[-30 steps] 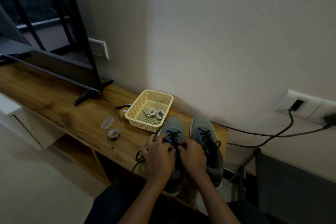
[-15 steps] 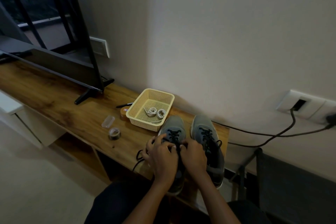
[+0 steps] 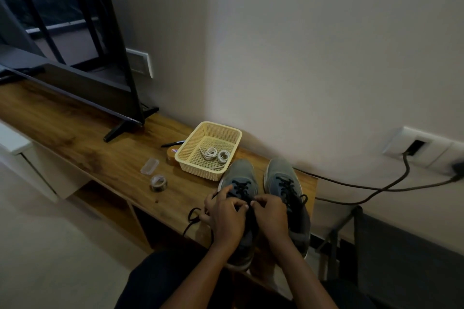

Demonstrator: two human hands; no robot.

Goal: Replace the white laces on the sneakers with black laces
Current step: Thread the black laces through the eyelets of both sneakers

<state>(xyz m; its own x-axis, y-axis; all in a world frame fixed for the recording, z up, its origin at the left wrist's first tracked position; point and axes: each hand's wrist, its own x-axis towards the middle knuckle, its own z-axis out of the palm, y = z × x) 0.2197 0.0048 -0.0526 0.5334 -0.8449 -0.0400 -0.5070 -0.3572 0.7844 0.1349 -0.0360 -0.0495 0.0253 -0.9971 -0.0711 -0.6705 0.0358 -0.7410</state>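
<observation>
Black laces [image 3: 241, 186] are sitting in both sneakers [image 3: 278, 170] on the desk [image 3: 100, 158], with left hand [image 3: 226, 216] and right hand [image 3: 272, 213] pinching one's ends together, barely shifting since a second ago, so probably tying off.

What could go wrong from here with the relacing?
1. The black lace has a loose end hanging over the wooden table edge beside the left hand; it may snag or pull uneven.
2. The left grey sneaker seems to overhang that edge; a hard tug from the right hand might tip it off.
3. Dim light, dark lace: an eyelet could be missed.
</observation>
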